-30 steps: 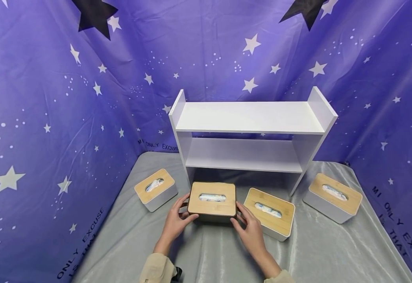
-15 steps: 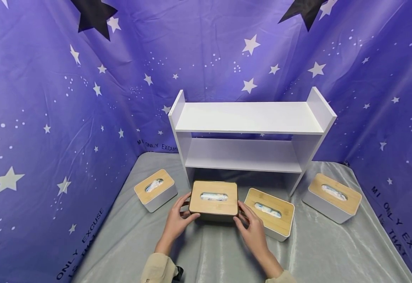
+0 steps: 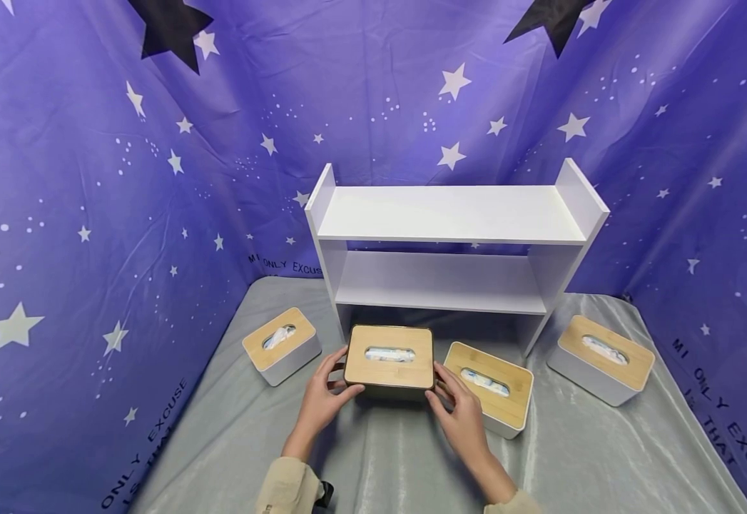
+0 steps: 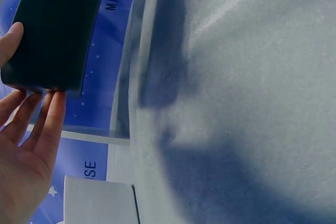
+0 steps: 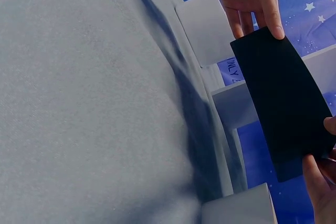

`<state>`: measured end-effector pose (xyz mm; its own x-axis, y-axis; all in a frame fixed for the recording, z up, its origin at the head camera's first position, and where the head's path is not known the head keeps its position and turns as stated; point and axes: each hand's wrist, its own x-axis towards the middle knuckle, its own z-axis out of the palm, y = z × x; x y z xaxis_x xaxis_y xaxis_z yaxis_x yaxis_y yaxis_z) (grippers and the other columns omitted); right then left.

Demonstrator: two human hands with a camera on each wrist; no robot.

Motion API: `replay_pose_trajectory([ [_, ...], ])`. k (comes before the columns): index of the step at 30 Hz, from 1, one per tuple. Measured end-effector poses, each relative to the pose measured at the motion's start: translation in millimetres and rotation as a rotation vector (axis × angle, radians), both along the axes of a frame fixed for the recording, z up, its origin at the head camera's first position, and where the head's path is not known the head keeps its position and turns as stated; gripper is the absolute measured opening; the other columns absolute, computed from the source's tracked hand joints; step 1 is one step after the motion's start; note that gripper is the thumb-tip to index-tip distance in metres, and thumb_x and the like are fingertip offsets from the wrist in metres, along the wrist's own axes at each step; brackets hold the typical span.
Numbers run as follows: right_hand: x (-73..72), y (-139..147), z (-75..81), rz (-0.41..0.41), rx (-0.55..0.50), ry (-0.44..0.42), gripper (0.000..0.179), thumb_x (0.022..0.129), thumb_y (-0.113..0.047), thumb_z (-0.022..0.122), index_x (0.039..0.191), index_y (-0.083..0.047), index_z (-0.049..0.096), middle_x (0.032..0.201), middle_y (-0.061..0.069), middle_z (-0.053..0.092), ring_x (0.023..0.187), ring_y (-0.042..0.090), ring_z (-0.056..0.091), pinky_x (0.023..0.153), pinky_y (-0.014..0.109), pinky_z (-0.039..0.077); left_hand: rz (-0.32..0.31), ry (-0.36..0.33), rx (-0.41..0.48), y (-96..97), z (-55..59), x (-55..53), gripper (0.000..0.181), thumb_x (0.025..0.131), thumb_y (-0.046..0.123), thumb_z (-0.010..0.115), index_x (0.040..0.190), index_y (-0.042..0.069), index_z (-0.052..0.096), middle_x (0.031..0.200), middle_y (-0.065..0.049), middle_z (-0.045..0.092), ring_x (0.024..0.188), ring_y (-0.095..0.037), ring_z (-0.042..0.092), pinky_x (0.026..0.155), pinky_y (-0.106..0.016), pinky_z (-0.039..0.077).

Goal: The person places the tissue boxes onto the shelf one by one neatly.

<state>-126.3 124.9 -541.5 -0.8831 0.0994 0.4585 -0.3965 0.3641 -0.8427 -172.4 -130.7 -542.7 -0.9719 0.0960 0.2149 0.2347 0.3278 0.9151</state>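
Between both hands is a black tissue box with a light wooden lid [image 3: 389, 375], tissues showing in its oval slot. Bent fingers of the left hand [image 3: 322, 400] grip its left end, thumb on the front corner. At the opposite end the right hand [image 3: 461, 415] grips it the same way. Both wrist views show the box's dark side [image 4: 58, 30] held up off the grey cloth. Close beside the right hand lies a white tissue box [image 3: 517, 389] with a wooden lid. Another white tissue box [image 3: 290, 360] stands left of the left hand.
Behind the held box stands a white two-tier shelf [image 3: 450, 214] with raised side panels. A third white tissue box [image 3: 594, 382] is at the far right. Grey cloth [image 3: 219, 442] covers the table, and purple star-printed curtains [image 3: 373, 86] hang around it.
The black tissue box has shifted slightly up and to the right in the head view, both hands moving with it. The white boxes and shelf stay put.
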Motion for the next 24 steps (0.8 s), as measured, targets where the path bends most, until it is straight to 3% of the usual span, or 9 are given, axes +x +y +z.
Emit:
replay_pose_trajectory([
  [6,-1.3,1,2.0,-0.005,0.003,0.026,0.052,0.083,0.011,0.073,0.133,0.008,0.058,0.132,0.027,0.062,0.112,0.039,0.065,0.086,0.030,0.060,0.005,0.007,-0.009,0.6,2.5,-1.6,0.077,0.079,0.016,0.085,0.147,0.013,0.050,0.145,-0.013,0.052,0.121,-0.038,0.058,0.084,-0.026,0.062],
  [24,-2.3,5,8.5,-0.016,0.009,0.039,0.054,0.082,0.010,0.074,0.134,0.005,0.059,0.134,0.025,0.062,0.114,0.039,0.065,0.085,0.026,0.059,0.012,0.062,-0.033,3.7,11.0,-3.7,0.077,0.078,0.019,0.086,0.146,0.016,0.051,0.143,-0.012,0.054,0.118,-0.032,0.061,0.082,-0.028,0.062],
])
